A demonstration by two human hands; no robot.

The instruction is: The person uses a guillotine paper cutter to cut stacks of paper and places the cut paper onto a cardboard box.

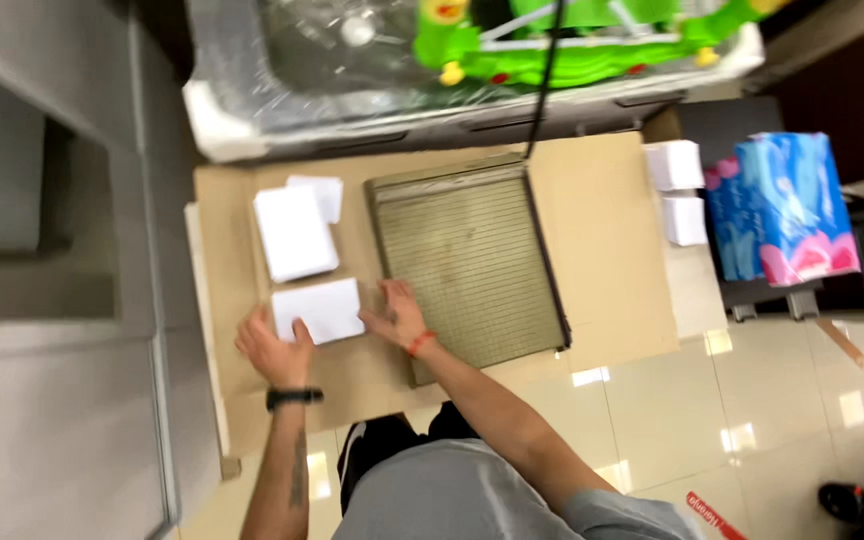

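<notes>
My left hand [270, 350] and my right hand [397, 315] grip the two ends of a small stack of white paper [320, 309] lying on a brown cardboard sheet [602, 240]. The left hand has a black wristband, the right a red one. Just right of the stack sits an olive green paper cutter [467, 262] with a grid surface and its black blade arm along the right side. Two more stacks of white paper [295, 232] lie behind the held one.
Two white paper stacks [679, 190] rest past the cardboard's right edge, beside a blue and pink plastic-wrapped pack [787, 205]. A foil-wrapped box with a green toy [512, 45] stands behind. A grey cabinet [42, 300] borders the left. Glossy floor tiles lie at the lower right.
</notes>
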